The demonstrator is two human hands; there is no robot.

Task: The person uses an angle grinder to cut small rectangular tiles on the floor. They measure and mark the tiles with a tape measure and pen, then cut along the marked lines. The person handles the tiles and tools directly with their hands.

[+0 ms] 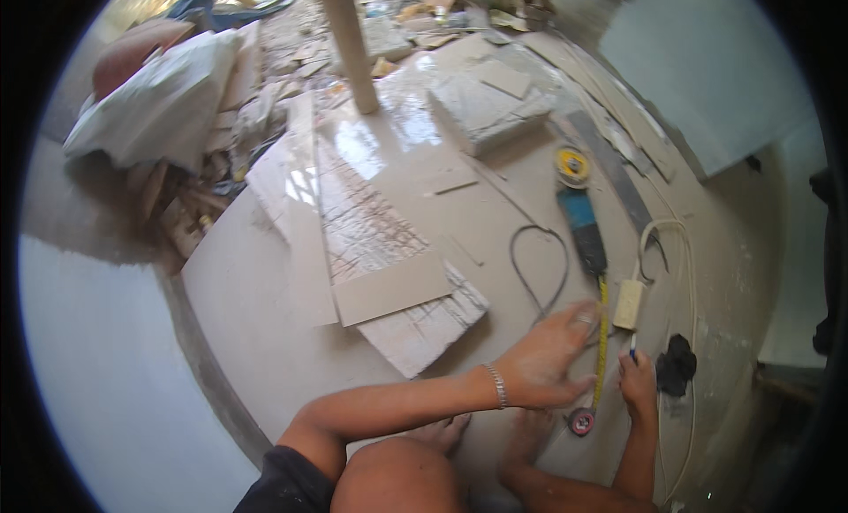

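Observation:
My left hand point(543, 358), with a metal bracelet at the wrist, reaches over the floor beside a tape measure point(581, 422). Its fingers look spread, slightly blurred, and no object shows in them. The yellow blade point(602, 345) of the tape is pulled out and runs away from me towards an angle grinder point(580, 226) with a blue and black body and a yellow disc. To the right of the blade, my right hand point(638, 387) is closed around a slim pen point(632, 347), its white end pointing away from me.
A pale socket block point(628, 304) with a cable lies beyond my right hand, a black cloth point(677, 364) beside it. Tile strips point(393, 288) rest on a rough white slab point(411, 341). Farther off stand a block point(481, 111), a wooden post point(349, 49) and rubble point(305, 49).

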